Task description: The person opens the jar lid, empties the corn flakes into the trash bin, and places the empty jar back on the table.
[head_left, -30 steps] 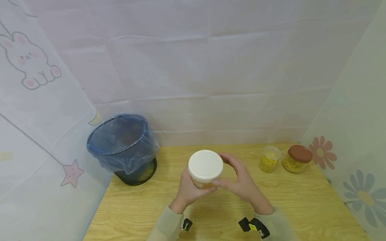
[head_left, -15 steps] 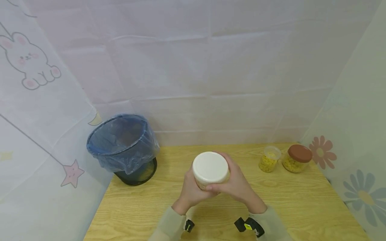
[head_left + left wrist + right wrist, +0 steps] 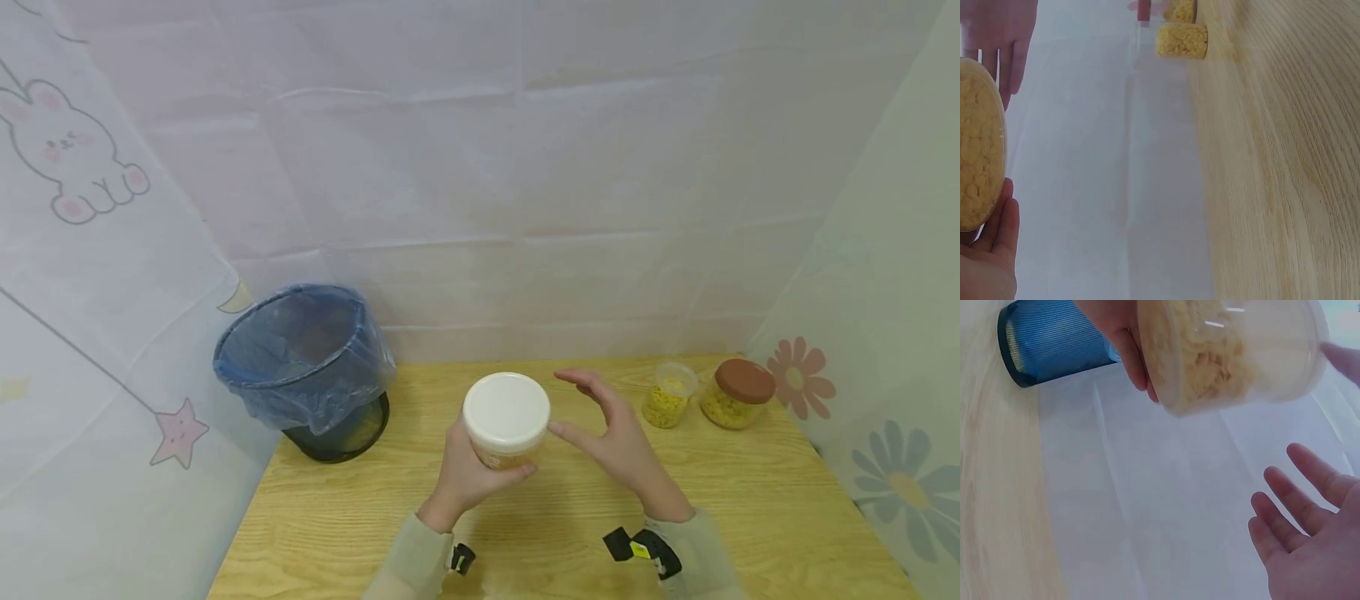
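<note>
My left hand [image 3: 465, 475] grips a clear plastic jar [image 3: 510, 459] around its side and holds it above the table. A round white lid [image 3: 506, 408] sits on top of the jar. In the right wrist view, small yellow pieces fill part of the jar [image 3: 1216, 369]; its bottom shows in the left wrist view, covered by the same pieces. My right hand [image 3: 626, 446] is spread beside the jar, fingers apart from it, with the thumb tip right at the lid's edge. The left fingers behind the jar are hidden in the head view.
A black mesh waste bin with a blue plastic bag [image 3: 345, 400] stands on the left of the wooden table [image 3: 360, 525]. At the back right are a small clear container of yellow pieces [image 3: 666, 404] and a jar with a brown-red lid [image 3: 745, 382]. Sheets hang behind.
Half a second ago my right hand was wrapped around the jar near the lid; now it has loosened and moved right. The left hand and jar shifted right, then back left.
</note>
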{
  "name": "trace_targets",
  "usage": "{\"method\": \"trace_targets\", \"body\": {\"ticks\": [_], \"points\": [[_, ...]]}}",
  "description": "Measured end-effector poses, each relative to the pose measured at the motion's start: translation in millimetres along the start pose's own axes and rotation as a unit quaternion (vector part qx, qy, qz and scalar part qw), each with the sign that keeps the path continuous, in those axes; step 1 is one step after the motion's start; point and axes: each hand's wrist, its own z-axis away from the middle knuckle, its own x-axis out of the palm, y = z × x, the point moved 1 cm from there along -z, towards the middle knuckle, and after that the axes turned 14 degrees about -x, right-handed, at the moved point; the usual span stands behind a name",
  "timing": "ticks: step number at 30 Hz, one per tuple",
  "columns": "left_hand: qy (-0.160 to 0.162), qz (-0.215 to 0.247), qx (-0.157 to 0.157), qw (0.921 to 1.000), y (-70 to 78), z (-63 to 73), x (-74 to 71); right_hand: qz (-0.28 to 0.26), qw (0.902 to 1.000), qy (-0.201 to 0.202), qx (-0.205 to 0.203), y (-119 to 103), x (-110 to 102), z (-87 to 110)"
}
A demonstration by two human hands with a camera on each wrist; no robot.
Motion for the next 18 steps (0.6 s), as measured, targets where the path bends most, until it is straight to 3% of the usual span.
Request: {"method": "trace_targets", "body": {"ticks": [9,18], "points": [[-0.002,0.004,0.003,1.0000,-4.8,0.9,1.1,-0.041,0.9984,-0.007,-0.040,-2,7,1.2],[0.005,-0.011,0.003,0.9999,0.4,-0.2,2.0,-0.043,0.9988,-0.023,-0.001,-6,25,2.7]]}}
